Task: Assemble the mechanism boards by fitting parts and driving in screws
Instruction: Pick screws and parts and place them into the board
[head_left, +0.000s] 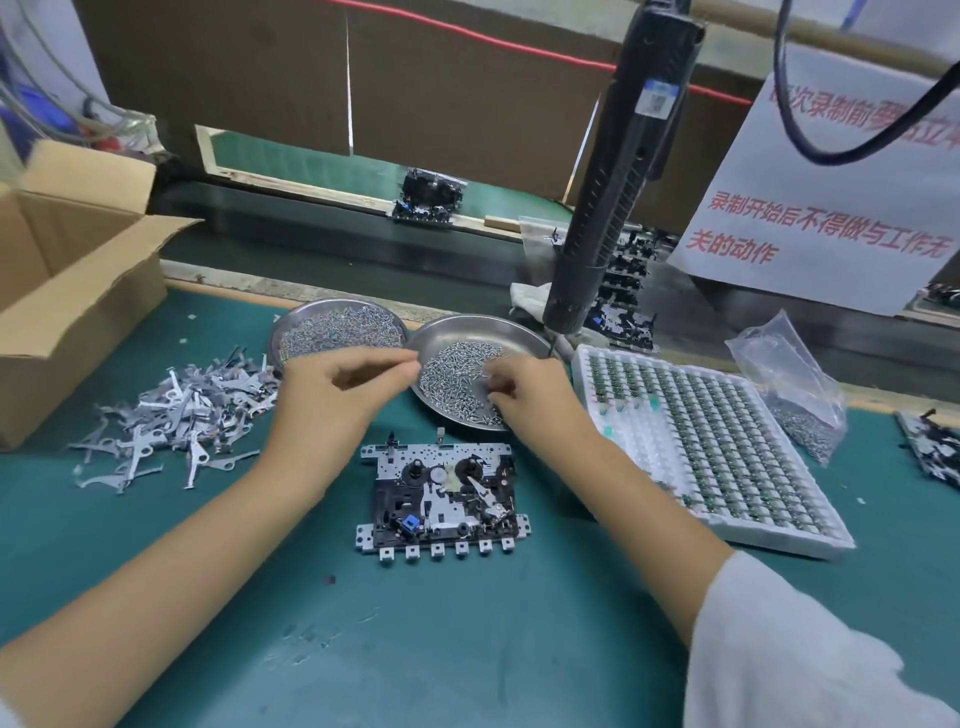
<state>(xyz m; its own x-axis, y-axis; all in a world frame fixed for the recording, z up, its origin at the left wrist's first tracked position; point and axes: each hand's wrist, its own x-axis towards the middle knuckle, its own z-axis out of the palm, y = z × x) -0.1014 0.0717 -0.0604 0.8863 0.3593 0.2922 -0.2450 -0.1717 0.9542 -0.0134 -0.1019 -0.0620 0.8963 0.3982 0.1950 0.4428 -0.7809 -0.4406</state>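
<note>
Board (443, 496) lies flat on the green mat, just in front of the nearer screw dish (470, 332). Right hand (524, 392) curls its fingers into the screws (457, 376), seemingly pinching some; left hand (332, 395) pinches thumb to fingertip beside the dish, contents too small to tell. Best to lift one screw only, head up, before reaching for the hanging screwdriver (618, 171) behind the dish.

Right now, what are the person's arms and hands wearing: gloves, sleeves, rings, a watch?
Both hands are bare: no gloves, rings or watch show on the left hand or the right hand. The left forearm is uncovered. A loose white sleeve covers the right arm from about the elbow upward.
</note>
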